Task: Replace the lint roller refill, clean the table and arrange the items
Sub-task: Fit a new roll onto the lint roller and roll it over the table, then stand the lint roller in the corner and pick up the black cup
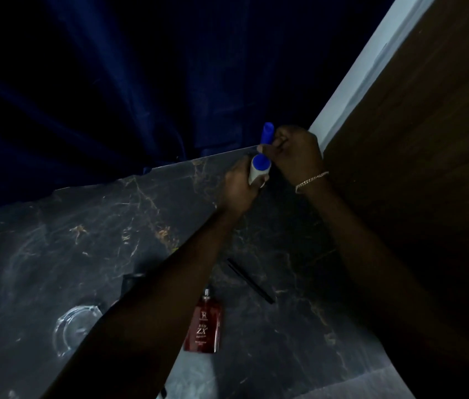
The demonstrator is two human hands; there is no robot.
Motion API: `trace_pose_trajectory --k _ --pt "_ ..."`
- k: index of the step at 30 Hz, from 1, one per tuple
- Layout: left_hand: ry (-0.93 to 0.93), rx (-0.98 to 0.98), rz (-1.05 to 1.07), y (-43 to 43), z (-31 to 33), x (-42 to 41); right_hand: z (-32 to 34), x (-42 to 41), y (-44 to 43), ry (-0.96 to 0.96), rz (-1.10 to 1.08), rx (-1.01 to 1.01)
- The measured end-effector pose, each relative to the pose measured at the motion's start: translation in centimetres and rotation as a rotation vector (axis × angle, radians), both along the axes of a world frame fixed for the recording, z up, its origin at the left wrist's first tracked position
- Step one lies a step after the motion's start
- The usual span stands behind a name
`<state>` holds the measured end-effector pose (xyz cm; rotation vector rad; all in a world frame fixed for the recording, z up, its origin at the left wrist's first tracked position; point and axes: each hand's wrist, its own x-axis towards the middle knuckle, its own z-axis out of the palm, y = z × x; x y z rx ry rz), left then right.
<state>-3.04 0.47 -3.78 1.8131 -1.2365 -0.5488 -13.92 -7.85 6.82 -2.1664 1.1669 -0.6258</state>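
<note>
My right hand (293, 152) is closed around the blue handle of the lint roller (262, 156), while my left hand (239, 188) grips its white roll just below. Nearer me than both hands, a red bottle (205, 326) and a black pen (250, 280) lie on the table (83, 240).

Very dim overall, underexposed. Brightest patch: pale wall strip (351, 82) far right. Faint sheen on the dark marbled table (89, 231), with soft smeary reflections at left. Curtain (112, 82) folds sink into near-black. Forearms read as silhouettes, little detail. Soft focus and slight blur throughout. Wide-angle bending: the table's edges and the wall line slant and curve toward the frame's borders.
</note>
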Motion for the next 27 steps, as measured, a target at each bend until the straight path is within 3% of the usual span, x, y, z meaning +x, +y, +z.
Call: trace_pose_trajectory --k 8,13,19,27 --pt "0.051 0.028 -0.008 -5.6 -2.6 0.0 -2.6 -0.1 -4.7 0.055 -0.024 -0.046" --pt "0.052 -0.019 0.021 -5.5 -2.9 -0.5 -3.2 0.0 -4.8 0.009 0.013 -0.013" --pt "0.045 -0.001 -0.027 -5.2 -2.2 -0.1 -3.6 0.0 -5.0 0.111 -0.002 -0.066" --pt "0.039 0.145 -0.056 -5.3 -1.8 0.4 -3.5 -0.2 -4.3 0.098 -0.015 -0.035"
